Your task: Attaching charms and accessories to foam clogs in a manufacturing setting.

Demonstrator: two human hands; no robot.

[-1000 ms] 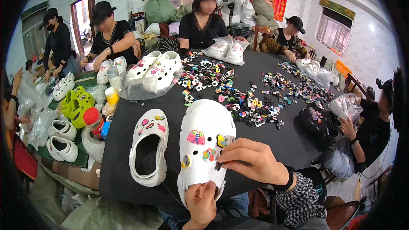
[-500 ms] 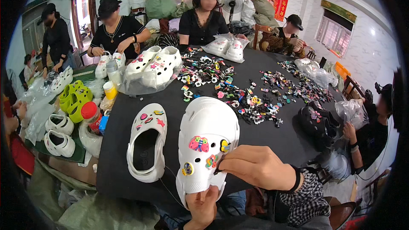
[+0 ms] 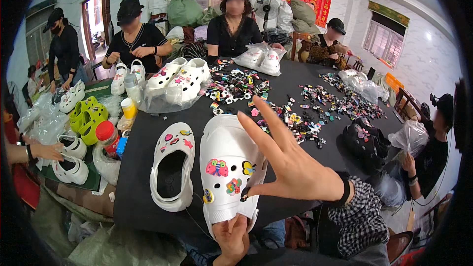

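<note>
My left hand reaches into the foot opening of a white clog and grips it, toe pointing away from me. On its upper sit a pink butterfly charm, a yellow charm, a colourful flower-like charm and a round dark-and-yellow charm. Over the clog's right side my right hand is open, fingers spread wide. Its thumb tip touches a small dark charm at the clog's edge. Another white clog, with several charms, lies to the left on the black tabletop.
Loose charms lie in heaps across the middle. Bagged white clogs stand at the back left, near a red-lidded jar and green clogs. Black clogs are at the right. Several people sit or stand around the table.
My right hand has opened from a pinch at the clog's side, its fingers now spread upward. The held clog has shifted slightly left. A co-worker's hand has reached toward the white clogs at far left.
</note>
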